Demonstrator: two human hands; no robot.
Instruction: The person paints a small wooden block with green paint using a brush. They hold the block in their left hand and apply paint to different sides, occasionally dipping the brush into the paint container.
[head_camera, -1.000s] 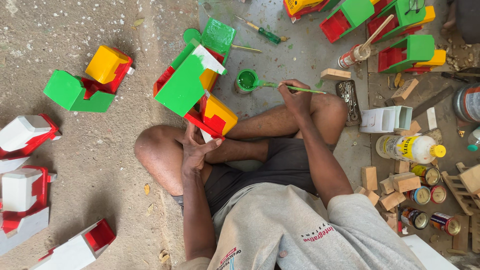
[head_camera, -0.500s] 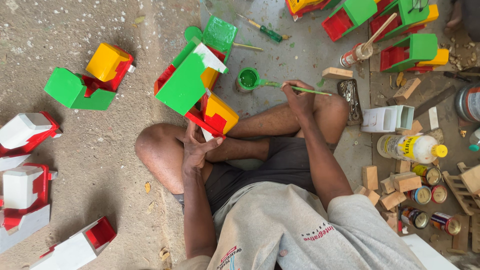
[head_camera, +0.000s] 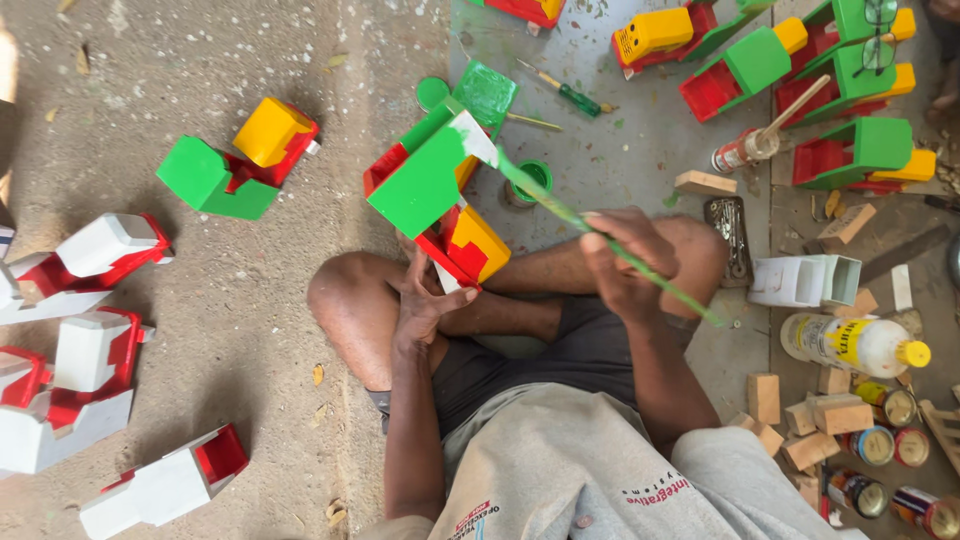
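I sit cross-legged on the ground. My left hand (head_camera: 428, 292) grips the underside of a wooden toy truck (head_camera: 432, 190) painted green, red and yellow, tilted up in front of my knees. My right hand (head_camera: 620, 262) holds a long paintbrush (head_camera: 560, 208) smeared with green; its tip touches a white unpainted patch on the truck's top right corner. A small green paint pot (head_camera: 530, 180) stands on the floor just behind the brush, with a green lid (head_camera: 432, 94) further back.
Another green, red and yellow truck (head_camera: 240, 160) lies at left. White and red trucks (head_camera: 90, 260) line the left edge. Several painted trucks (head_camera: 840, 70) stand top right. A glue bottle (head_camera: 855, 342), wood blocks (head_camera: 800, 410) and small paint tins (head_camera: 880, 440) sit at right.
My right hand has lifted the brush away from the green paint pot and brought its tip to the truck's white corner. The left hand keeps holding the truck.
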